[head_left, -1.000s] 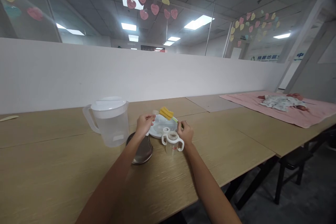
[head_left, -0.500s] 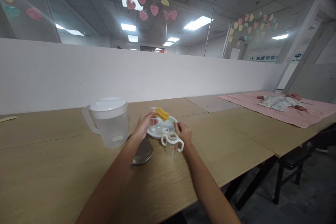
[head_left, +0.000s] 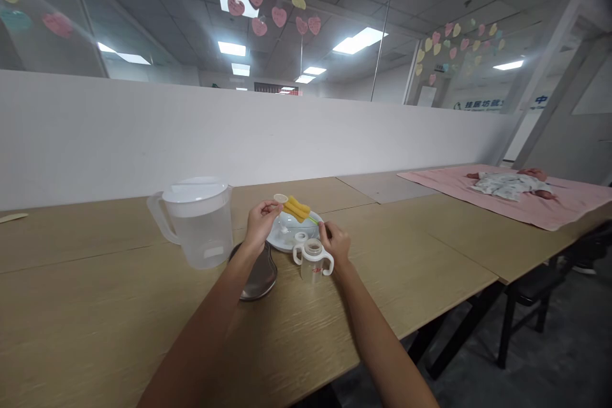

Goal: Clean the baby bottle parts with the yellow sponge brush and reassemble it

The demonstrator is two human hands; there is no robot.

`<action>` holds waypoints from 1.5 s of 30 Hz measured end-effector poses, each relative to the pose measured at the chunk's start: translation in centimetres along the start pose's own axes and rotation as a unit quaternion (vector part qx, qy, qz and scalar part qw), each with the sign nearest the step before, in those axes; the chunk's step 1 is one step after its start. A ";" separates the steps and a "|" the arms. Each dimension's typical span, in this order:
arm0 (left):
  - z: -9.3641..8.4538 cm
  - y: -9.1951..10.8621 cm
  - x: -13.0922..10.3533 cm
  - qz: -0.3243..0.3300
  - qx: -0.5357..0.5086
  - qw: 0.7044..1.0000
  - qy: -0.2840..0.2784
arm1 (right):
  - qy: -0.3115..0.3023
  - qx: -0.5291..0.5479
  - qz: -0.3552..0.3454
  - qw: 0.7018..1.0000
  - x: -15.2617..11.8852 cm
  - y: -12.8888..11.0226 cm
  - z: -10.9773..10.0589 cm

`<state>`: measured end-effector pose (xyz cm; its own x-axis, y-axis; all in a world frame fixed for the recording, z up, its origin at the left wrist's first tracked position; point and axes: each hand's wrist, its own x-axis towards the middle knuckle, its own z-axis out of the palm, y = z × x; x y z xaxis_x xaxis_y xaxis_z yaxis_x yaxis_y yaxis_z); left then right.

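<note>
My left hand [head_left: 261,224] pinches a small pale round bottle part [head_left: 280,198] by its edge, above a white bowl [head_left: 282,245]. In my right hand [head_left: 336,241] is the thin green handle of a bottle brush with a yellow sponge head [head_left: 297,209]. The sponge lies close beside the round part; whether they touch I cannot tell. A clear baby bottle [head_left: 313,261] with two white handles stands uncapped in front of the bowl. Behind its mouth sits a white ring [head_left: 301,238]. Some small pieces in the bowl are too indistinct to name.
A lidded clear pitcher [head_left: 203,226] stands at the left. A dark, curved metal tray [head_left: 261,274] lies partly under my left forearm. At the far right, a baby-like figure in patterned clothes [head_left: 507,185] lies on a pink cloth [head_left: 440,186]. A white wall [head_left: 143,134] backs the table.
My left hand has turned the clear part, so its round face shows now instead of an upright tube. The brush head remains beside it, barely moved.
</note>
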<state>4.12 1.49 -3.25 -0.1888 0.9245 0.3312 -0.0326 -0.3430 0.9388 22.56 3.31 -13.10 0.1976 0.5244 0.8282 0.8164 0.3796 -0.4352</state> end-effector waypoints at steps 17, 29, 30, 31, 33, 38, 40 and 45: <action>-0.2 0.0 0.2 -0.101 -0.158 0.978 -0.091 | 0.025 0.037 0.057 0.997 0.4 0.1 0.0; -0.1 0.3 0.2 -0.117 -0.177 0.973 -0.089 | 0.045 0.012 0.033 0.998 0.5 0.2 0.0; -0.2 0.3 0.3 -0.113 -0.179 0.973 -0.090 | 0.045 0.003 0.025 0.999 0.4 0.2 0.0; -0.2 0.3 0.3 -0.111 -0.179 0.973 -0.091 | 0.045 -0.005 0.019 0.999 0.4 0.2 0.1; -0.3 0.3 0.4 -0.111 -0.175 0.974 -0.092 | 0.045 -0.010 0.021 0.999 0.4 0.3 0.1; -0.2 0.2 0.4 -0.126 -0.168 0.975 -0.075 | 0.058 0.022 0.053 0.997 0.6 0.2 -0.1; -0.1 0.2 0.3 -0.124 -0.165 0.975 -0.078 | 0.065 0.029 0.044 0.997 0.7 0.1 -0.1; -0.3 0.2 0.5 -0.108 -0.168 0.977 -0.075 | 0.083 -0.002 -0.012 0.996 0.5 0.3 0.2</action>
<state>3.71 1.81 -2.93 0.0023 0.9866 0.1634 -0.3800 -0.1503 0.9127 22.85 3.80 -12.91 0.2656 0.3813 0.8855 0.8239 0.3872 -0.4139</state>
